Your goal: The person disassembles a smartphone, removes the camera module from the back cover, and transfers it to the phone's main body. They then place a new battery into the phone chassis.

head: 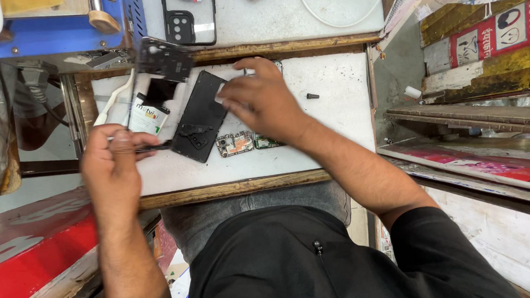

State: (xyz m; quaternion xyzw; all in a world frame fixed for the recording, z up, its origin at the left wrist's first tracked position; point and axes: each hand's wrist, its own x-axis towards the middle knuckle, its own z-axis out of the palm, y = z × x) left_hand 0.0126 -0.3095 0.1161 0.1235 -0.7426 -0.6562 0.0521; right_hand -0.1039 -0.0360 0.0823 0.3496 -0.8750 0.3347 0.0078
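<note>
Left hand pinches my black tool; right hand presses the opened black phone. Circuit boards already lie out; reassembly seems left.

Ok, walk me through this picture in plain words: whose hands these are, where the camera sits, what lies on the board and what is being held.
There is no machine: a person works with bare hands, and the one camera is worn on the head, looking down.

The left hand pinches a thin dark tool, its tip at the edge of a black phone body lying on a white work board. The right hand rests on that phone's upper end, fingers on a small pale piece that I cannot identify.

Beside the phone lie small circuit boards, a battery and a tiny dark screw-like bit. Above it sits a black plastic frame.
</note>
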